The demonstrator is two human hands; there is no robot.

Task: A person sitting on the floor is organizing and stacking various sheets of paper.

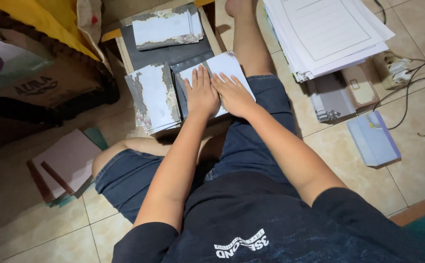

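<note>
Big paper stack (329,34): lying well off to the right of the hands, white lined sheets piled high on the tiled floor.
Dark board (168,52): sitting under and beyond both hands, bearing the card piles.
Card under the hands (227,65): lying white face up directly beneath both palms, its far corner showing past the right fingers.
Card pile, left (153,97): resting just beside the left hand, edges printed grey.
Card pile, far (166,27): lying beyond the fingertips, well apart.
Blue booklet (373,139): lying right of the right forearm.
Left hand (201,93): pressing flat, fingers spread open, gripping nothing.
Right hand (233,95): pressing flat alongside, touching the left, open.
</note>
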